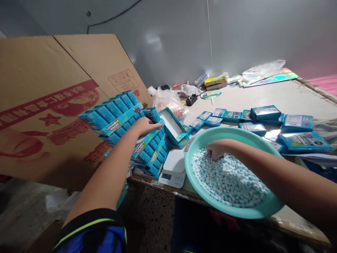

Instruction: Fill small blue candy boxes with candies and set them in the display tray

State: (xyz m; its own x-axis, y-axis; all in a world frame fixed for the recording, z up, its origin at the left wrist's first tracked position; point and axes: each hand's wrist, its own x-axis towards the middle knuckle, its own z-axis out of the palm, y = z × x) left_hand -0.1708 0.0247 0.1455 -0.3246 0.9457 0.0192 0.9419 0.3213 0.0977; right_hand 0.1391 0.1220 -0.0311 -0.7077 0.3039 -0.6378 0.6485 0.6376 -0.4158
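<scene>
My left hand (146, 126) is closed on a small blue candy box (153, 114), which stands tilted at the top of the stacked display trays (151, 154) marked "CARAMELO MACIZO"; its far fingers are hidden. Rows of similar blue boxes fill these trays. Just right of that hand leans an opened display tray (172, 126) with a white inside. My right hand (217, 149) is in the turquoise basin (192, 175), its fingers curled into the pale blue and white candies (229, 179). Fingertips are partly buried among the candies.
Between trays and basin sits a white scale (172, 177) at the table's front edge. Several blue boxes (297, 123) lie behind the basin. A large cardboard carton (52, 105) stands at left. Plastic bags (167, 100) and a black tape dispenser (191, 100) are farther back.
</scene>
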